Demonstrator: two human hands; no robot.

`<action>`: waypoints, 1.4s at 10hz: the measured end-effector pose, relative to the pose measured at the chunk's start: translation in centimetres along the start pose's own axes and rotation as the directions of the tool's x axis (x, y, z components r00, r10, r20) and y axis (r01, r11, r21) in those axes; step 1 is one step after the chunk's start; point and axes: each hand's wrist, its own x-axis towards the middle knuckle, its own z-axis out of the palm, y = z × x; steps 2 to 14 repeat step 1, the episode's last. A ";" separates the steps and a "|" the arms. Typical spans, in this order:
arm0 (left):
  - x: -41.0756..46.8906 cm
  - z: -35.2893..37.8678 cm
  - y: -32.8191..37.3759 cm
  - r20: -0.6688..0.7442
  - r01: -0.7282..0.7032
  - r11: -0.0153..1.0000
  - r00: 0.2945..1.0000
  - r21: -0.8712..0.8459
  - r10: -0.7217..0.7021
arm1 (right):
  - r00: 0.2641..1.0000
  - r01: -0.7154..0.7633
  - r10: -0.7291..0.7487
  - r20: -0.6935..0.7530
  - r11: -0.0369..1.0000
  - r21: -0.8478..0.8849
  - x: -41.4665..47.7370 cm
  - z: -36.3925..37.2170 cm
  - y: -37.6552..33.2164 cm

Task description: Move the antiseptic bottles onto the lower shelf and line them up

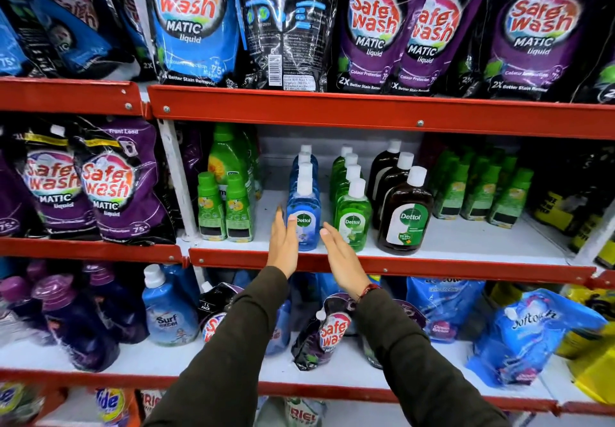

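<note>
Antiseptic bottles point(303, 223) (blue row) could topple backward if the open, empty left hand point(283, 240) and right hand point(342, 260) squeeze unevenly.

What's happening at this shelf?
A person is tidying Dettol antiseptic bottles in a shop. Both hands are open and flank the front blue bottle: the left hand at its left side, the right hand just to its right. Neither grips it. Rows of green bottles and brown bottles stand beside it on the middle shelf.
</note>
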 end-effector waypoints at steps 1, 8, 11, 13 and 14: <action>-1.2 0.6 0.6 -0.135 -0.076 0.997 0.988 0.032 0.079 | 0.997 0.054 -0.049 -0.051 0.995 0.087 -0.4 -1.5 1.1; -1.2 0.6 0.6 -0.135 -0.076 0.997 0.988 0.032 0.079 | 0.997 0.054 -0.049 -0.051 0.995 0.087 -0.4 -1.5 1.1; -1.2 0.6 0.6 -0.135 -0.076 0.997 0.988 0.032 0.079 | 0.997 0.054 -0.049 -0.051 0.995 0.087 -0.4 -1.5 1.1; -1.2 0.6 0.6 -0.135 -0.076 0.997 0.988 0.032 0.079 | 0.997 0.054 -0.049 -0.051 0.995 0.087 -0.4 -1.5 1.1; -1.2 0.6 0.6 -0.135 -0.076 0.997 0.988 0.032 0.079 | 0.997 0.054 -0.049 -0.051 0.995 0.087 -0.4 -1.5 1.1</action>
